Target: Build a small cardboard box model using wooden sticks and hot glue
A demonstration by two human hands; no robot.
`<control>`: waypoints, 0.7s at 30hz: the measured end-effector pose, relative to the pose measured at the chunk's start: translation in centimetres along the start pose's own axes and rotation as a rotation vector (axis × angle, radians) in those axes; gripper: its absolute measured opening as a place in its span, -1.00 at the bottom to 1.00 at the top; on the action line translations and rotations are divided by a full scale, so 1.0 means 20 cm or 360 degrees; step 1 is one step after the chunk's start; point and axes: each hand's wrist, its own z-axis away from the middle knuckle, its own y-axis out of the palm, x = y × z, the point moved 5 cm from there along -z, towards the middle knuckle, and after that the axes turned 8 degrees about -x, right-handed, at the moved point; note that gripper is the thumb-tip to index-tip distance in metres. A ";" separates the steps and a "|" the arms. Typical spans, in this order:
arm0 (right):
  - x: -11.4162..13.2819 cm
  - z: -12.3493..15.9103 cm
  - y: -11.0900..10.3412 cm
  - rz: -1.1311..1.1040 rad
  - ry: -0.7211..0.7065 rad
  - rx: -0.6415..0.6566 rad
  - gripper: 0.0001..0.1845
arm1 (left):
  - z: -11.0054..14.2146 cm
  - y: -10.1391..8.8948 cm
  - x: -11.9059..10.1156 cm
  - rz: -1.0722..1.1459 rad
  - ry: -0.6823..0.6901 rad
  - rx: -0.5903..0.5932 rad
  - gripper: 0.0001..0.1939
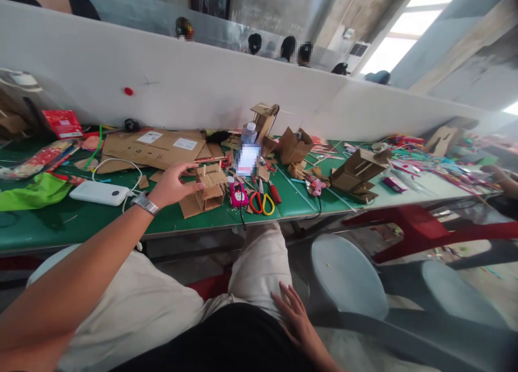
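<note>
My left hand (178, 185), with a metal-band watch (145, 202) on the wrist, is at the left side of a small cardboard box model (212, 186). Its thumb and fingers are apart, and the thumb overlaps the box's left edge; I cannot tell how firmly they touch. Thin wooden sticks poke up from the box top. My right hand (294, 314) rests on my right thigh, fingers spread and holding nothing. Right of the box lie a pink device (238, 195) with a black strap and scissors (262, 203) with red and yellow handles.
A white power bank (99, 192) with a cable lies left. Flattened cardboard (162, 152), a bottle (250, 133), a lit phone (247, 160) and another cardboard model (358, 172) stand or lie along the green table (162, 225). Grey stools (348, 275) are at right.
</note>
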 end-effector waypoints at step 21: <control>0.04 -0.10 0.05 -0.0083 0.0066 0.0079 -0.29 | 0.03 0.02 -0.12 -0.0139 0.0292 -0.0090 -0.44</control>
